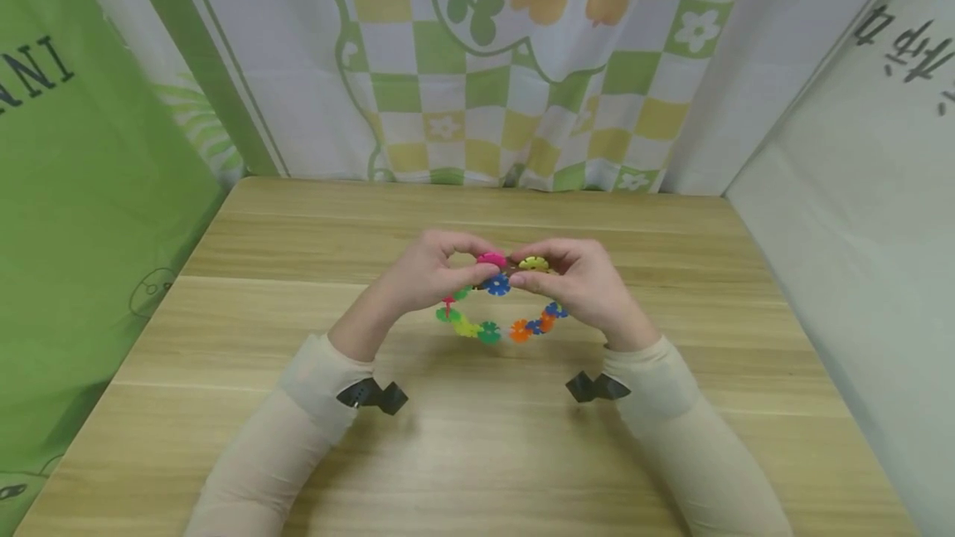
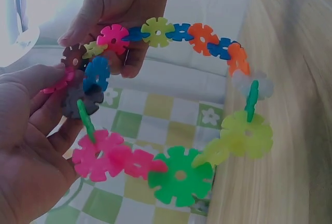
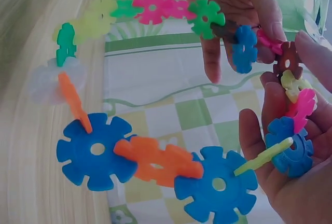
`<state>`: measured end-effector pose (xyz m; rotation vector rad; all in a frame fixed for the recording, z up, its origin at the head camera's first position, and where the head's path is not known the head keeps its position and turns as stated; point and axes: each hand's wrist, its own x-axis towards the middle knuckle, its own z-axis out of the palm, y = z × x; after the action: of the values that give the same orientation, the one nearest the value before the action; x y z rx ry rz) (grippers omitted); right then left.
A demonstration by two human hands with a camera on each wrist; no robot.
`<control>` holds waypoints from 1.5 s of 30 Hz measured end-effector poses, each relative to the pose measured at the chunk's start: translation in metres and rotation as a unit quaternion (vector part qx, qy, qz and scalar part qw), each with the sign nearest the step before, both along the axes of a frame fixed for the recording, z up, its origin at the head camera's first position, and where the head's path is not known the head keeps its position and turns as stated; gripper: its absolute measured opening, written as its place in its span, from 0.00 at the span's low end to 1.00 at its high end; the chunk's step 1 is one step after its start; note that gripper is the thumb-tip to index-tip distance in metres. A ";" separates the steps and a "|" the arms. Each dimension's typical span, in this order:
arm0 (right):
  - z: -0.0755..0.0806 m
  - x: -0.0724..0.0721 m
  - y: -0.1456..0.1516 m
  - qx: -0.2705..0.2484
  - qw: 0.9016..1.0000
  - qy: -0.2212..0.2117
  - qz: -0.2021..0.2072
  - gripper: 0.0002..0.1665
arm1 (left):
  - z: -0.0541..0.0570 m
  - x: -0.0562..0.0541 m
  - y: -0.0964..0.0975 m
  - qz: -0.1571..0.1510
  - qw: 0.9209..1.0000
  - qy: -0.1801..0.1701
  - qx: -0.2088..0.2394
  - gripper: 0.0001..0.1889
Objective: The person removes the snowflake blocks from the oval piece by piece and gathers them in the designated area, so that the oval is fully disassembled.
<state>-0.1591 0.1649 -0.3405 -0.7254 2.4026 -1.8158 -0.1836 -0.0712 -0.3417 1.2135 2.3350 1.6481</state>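
Note:
A ring of interlocking plastic snowflake discs (image 1: 489, 332) hangs from both hands, above the table. My left hand (image 1: 429, 273) pinches a pink disc (image 2: 59, 81) between thumb and fingers. Close by, a blue disc (image 2: 97, 73) and a dark grey disc (image 2: 83, 101) belong to the same chain. My right hand (image 1: 585, 282) grips the chain at a brown disc (image 3: 288, 60), with a pale yellow disc (image 3: 296, 85) beside it. The pink and brown discs meet edge to edge between the fingertips; whether their slots are joined is hard to tell. Fingers partly cover this spot.
Below the hands lies a wood-grain table (image 1: 477, 454). A checked curtain (image 1: 522, 106) hangs along its far edge. Green cloth (image 1: 97, 214) stands on the left and a pale cloth (image 1: 843, 189) on the right. Black wrist cameras (image 1: 373, 394) sit at both cuffs.

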 end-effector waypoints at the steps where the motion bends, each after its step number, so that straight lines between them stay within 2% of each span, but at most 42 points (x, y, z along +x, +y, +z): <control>1: 0.000 0.000 0.000 -0.001 1.000 -0.001 -0.001 0.13 | 0.000 0.000 0.000 -0.001 1.000 -0.003 0.001 0.06; 9: 0.000 0.000 0.000 0.002 1.000 0.005 -0.008 0.13 | -0.004 -0.004 0.002 -0.025 0.999 -0.023 0.024 0.05; 12: 0.000 0.000 -0.001 0.005 1.000 0.007 -0.007 0.13 | -0.003 -0.004 0.001 -0.024 0.999 -0.025 0.022 0.05; 18: 0.001 -0.001 -0.003 0.007 1.000 0.009 -0.007 0.13 | 0.000 -0.004 -0.002 -0.018 1.000 -0.020 0.014 0.04; 23: 0.003 -0.002 -0.006 0.004 1.000 0.015 0.000 0.13 | 0.003 -0.004 -0.005 -0.018 1.000 -0.002 0.020 0.03; 31: 0.005 -0.002 -0.009 -0.003 1.000 0.016 0.009 0.12 | 0.002 -0.001 -0.008 -0.008 1.000 0.021 0.021 0.02; 34: 0.005 -0.002 -0.010 -0.003 1.000 0.016 0.011 0.13 | 0.002 0.000 -0.009 -0.004 1.000 0.018 0.022 0.02; 38: 0.004 -0.003 -0.010 0.002 1.000 0.019 0.003 0.12 | 0.003 -0.002 -0.011 0.014 1.000 0.013 0.016 0.02; 41: 0.003 -0.004 -0.008 -0.011 1.000 0.007 0.003 0.12 | 0.002 -0.004 -0.016 0.048 0.999 -0.006 0.006 0.04; 45: 0.002 -0.005 -0.005 -0.032 0.999 -0.011 0.009 0.13 | -0.003 -0.014 -0.026 0.105 0.993 -0.044 -0.011 0.07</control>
<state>-0.1640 0.1602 -0.3383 -0.7254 2.3278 -1.8906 -0.1972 -0.0967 -0.3449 0.8989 2.4918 1.6898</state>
